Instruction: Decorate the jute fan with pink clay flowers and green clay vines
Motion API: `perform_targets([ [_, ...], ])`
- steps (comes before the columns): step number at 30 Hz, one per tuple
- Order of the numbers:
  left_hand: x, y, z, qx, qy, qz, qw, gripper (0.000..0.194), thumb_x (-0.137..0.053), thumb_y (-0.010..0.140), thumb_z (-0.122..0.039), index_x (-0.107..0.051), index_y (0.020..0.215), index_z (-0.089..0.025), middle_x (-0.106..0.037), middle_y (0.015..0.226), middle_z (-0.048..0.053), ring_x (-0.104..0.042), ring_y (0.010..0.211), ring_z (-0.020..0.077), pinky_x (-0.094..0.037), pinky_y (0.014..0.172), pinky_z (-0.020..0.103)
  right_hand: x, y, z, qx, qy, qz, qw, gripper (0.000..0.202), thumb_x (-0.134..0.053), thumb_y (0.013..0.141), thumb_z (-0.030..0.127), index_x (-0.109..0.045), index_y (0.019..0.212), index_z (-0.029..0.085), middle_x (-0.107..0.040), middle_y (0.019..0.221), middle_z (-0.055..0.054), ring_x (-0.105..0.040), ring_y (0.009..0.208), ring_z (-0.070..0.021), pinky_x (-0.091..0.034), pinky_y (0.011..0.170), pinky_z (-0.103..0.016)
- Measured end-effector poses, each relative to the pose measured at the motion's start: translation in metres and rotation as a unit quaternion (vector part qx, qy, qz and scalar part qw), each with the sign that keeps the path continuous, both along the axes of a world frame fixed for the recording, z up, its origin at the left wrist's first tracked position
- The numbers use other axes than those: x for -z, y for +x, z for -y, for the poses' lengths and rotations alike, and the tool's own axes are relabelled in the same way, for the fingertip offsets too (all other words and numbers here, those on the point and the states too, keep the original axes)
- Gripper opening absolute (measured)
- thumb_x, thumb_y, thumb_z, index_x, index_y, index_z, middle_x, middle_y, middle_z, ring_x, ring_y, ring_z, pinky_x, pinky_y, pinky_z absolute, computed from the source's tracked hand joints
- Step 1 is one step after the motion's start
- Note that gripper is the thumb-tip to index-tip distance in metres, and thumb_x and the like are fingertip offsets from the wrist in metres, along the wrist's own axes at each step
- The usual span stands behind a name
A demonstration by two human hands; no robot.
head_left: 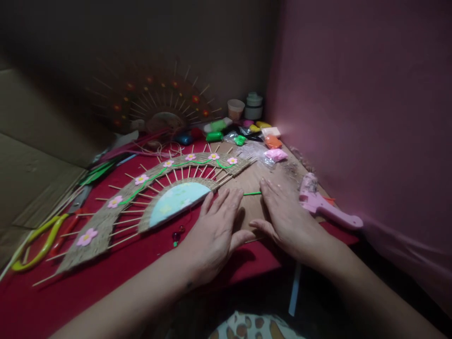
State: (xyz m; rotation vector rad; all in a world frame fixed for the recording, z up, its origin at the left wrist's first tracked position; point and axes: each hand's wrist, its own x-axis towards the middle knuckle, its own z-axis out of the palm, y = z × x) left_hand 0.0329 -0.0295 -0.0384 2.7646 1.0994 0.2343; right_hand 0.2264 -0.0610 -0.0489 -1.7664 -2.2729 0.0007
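A thin green clay strand (252, 193) lies on the brown board (251, 179), its middle showing between my hands. My left hand (219, 229) lies flat over its left end, fingers stretched out. Over the right end rests my right hand (287, 219), palm down, fingers extended. The parts of the strand under the fingers are hidden. To the left is a fan-shaped piece of sticks and twine (116, 221) with a light blue half-circle (178, 201). Pink flowers (141, 180) and a wavy green line run along its outer band.
Yellow-handled scissors (42, 247) lie at the left on the red cloth (141, 263). A pink glue gun (326, 207) is at the right. Behind are clay packets (276, 155), a cup (236, 109), a lidded jar (253, 106) and another fan-shaped piece (162, 101). Dark beads (175, 236) sit near my left hand.
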Motion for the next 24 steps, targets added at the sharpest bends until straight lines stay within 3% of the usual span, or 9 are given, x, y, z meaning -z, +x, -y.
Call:
perform_targets([
  [5,0.003,0.012,0.001,0.018,-0.005,-0.02,1.0,0.074,-0.032,0.089,-0.058,-0.025,0.142,-0.007,-0.03,0.148,0.018,-0.021,0.139,0.0284,-0.017,0.112,0.052,0.005,-0.002,0.004,-0.009,-0.003,-0.014,1.0,0.075,-0.045,0.087,0.05,-0.029,0.141,0.0,-0.035,0.142,-0.026,-0.032,0.133,-0.0324,-0.032,0.106,-0.051],
  [9,0.007,0.01,0.007,0.031,-0.003,-0.041,0.999,0.074,-0.033,0.088,-0.059,-0.028,0.142,-0.008,-0.03,0.148,0.015,-0.022,0.138,0.0294,-0.017,0.112,0.052,0.007,-0.004,0.008,-0.019,-0.006,0.013,1.0,0.076,-0.044,0.087,0.052,-0.032,0.139,-0.002,-0.035,0.143,-0.024,-0.033,0.133,-0.0319,-0.031,0.107,-0.047],
  [15,0.006,0.011,-0.003,0.01,0.009,-0.037,0.999,0.074,-0.028,0.089,-0.06,-0.026,0.142,-0.008,-0.03,0.149,0.015,-0.019,0.139,0.0286,-0.013,0.113,0.053,0.004,-0.008,-0.004,-0.013,-0.009,0.045,0.999,0.078,-0.043,0.087,0.054,-0.034,0.137,-0.005,-0.032,0.143,-0.025,-0.028,0.134,-0.0331,-0.027,0.11,-0.046],
  [21,0.007,0.005,0.007,0.031,0.002,-0.045,0.998,0.074,-0.03,0.088,-0.061,-0.028,0.142,-0.01,-0.032,0.148,0.014,-0.024,0.138,0.0293,-0.016,0.112,0.054,0.007,-0.009,0.014,-0.016,0.005,0.06,0.998,0.078,-0.043,0.086,0.056,-0.036,0.138,-0.001,-0.036,0.142,-0.023,-0.032,0.133,-0.0327,-0.031,0.108,-0.046],
  [24,0.007,0.003,-0.001,0.024,0.001,-0.026,0.999,0.073,-0.029,0.089,-0.06,-0.026,0.142,-0.01,-0.031,0.148,0.016,-0.023,0.138,0.0288,-0.016,0.112,0.055,0.005,-0.008,0.008,-0.01,-0.006,0.063,0.998,0.08,-0.044,0.086,0.056,-0.034,0.138,-0.003,-0.035,0.143,-0.024,-0.032,0.133,-0.0332,-0.03,0.108,-0.045],
])
